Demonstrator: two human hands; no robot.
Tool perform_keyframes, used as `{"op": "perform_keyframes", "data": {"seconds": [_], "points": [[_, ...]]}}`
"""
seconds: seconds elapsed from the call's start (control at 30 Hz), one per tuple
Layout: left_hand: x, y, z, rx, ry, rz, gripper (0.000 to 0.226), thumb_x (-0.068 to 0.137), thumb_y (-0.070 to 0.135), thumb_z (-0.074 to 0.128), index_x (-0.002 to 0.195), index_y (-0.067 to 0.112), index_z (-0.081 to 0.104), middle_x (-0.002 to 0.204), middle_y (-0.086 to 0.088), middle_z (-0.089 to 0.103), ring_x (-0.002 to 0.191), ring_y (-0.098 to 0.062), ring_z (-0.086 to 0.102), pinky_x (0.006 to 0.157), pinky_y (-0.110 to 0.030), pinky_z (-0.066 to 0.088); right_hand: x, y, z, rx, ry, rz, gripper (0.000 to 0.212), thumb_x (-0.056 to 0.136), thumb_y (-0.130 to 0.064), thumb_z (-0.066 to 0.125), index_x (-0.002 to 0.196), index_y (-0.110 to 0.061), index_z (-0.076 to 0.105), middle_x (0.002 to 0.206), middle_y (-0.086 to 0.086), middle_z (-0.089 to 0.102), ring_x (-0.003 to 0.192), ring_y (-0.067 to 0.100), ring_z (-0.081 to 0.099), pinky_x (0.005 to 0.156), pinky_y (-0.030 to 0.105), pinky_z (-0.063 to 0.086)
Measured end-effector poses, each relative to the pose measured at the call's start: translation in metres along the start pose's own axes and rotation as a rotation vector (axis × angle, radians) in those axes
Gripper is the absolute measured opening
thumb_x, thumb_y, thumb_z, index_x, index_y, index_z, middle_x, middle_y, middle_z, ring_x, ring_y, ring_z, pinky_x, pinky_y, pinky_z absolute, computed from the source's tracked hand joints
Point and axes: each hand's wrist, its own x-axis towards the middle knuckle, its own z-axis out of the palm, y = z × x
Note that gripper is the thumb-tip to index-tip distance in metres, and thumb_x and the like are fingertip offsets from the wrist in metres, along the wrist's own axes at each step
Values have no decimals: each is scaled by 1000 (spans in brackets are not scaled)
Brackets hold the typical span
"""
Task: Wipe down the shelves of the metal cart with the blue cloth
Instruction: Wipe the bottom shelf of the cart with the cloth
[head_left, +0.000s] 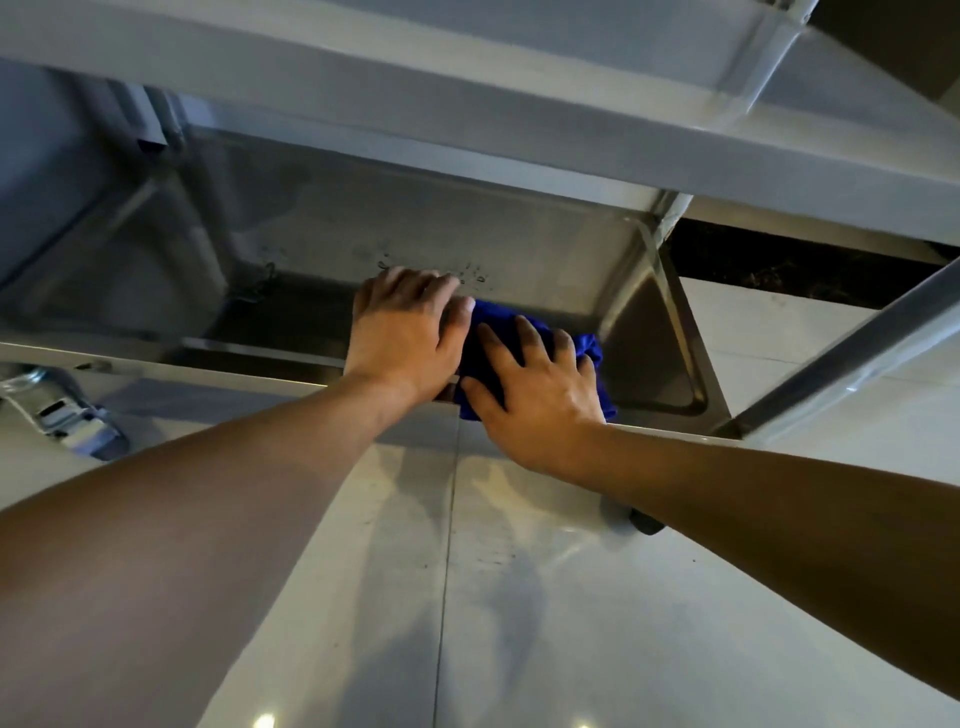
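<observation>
The blue cloth (498, 332) lies bunched on the bottom shelf (467, 244) of the metal cart, near its front rim. My right hand (535, 384) presses flat on the cloth with fingers spread. My left hand (405, 332) rests beside it on the left, palm down, its thumb touching the cloth's edge. Water drops speckle the shelf just beyond my left fingers. A higher shelf (519, 104) of the cart overhangs both hands.
A caster wheel with a brake (67, 415) sits under the cart's left front corner, another wheel (644, 519) below my right forearm. A cart post (831, 353) slants at right. Pale glossy floor tiles (467, 597) spread below.
</observation>
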Motion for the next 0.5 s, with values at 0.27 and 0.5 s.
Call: {"op": "perform_keyframes", "data": {"seconds": [0.27,0.5], "points": [[0,-30,-2,-3,46,-153,61,99,57,20,137,21,52,133,-7,59,130,-29,46,109,-50,35,66,-18,1,-21,64,-84,67,89,-68,20,152,-45,17,158,6,26,134,39,29,101,59,33],[1,-32,4,-12,53,-165,57,100,56,21,132,23,54,134,-4,58,130,-27,45,109,-48,33,147,-3,3,-42,135,-37,62,96,-66,24,153,-40,22,152,7,35,130,38,35,98,58,38]]}}
